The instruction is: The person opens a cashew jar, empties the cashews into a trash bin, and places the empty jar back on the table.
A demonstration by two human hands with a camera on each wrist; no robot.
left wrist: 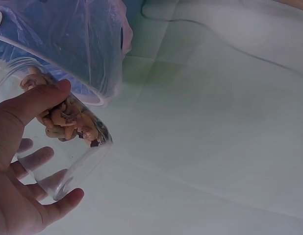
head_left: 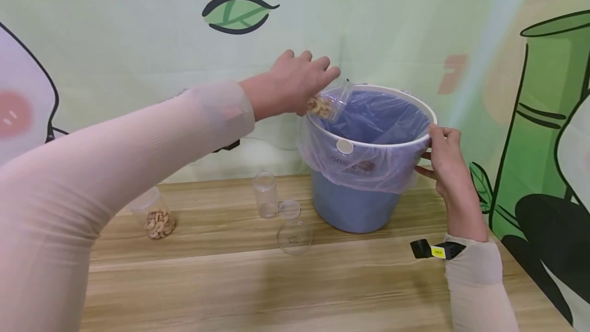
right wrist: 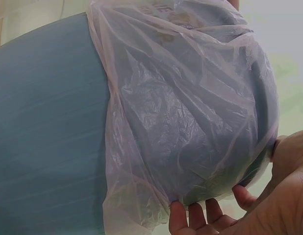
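My left hand (head_left: 301, 83) grips a clear plastic jar (left wrist: 75, 169) with the thumb on one side and fingers round the other. Pale, cashew-like nuts (head_left: 321, 107) lie inside the jar. The jar is tilted, its mouth over the left rim of a blue trash bin (head_left: 357, 211). A thin, pinkish translucent bag (right wrist: 176, 107) lines the bin and folds down over its white rim. On the bin's right side, my right hand (head_left: 447, 160) holds the rim, thumb at the top and fingers against the bagged outer wall. The bin's bottom inside is hidden.
On the wooden table (head_left: 221, 291), a clear jar (head_left: 265, 196) stands left of the bin, beside a small round lid (head_left: 290, 209) and a larger clear lid (head_left: 295, 238). Farther left is another jar with cashews (head_left: 160, 224). A printed cloth (head_left: 152, 29) hangs behind.
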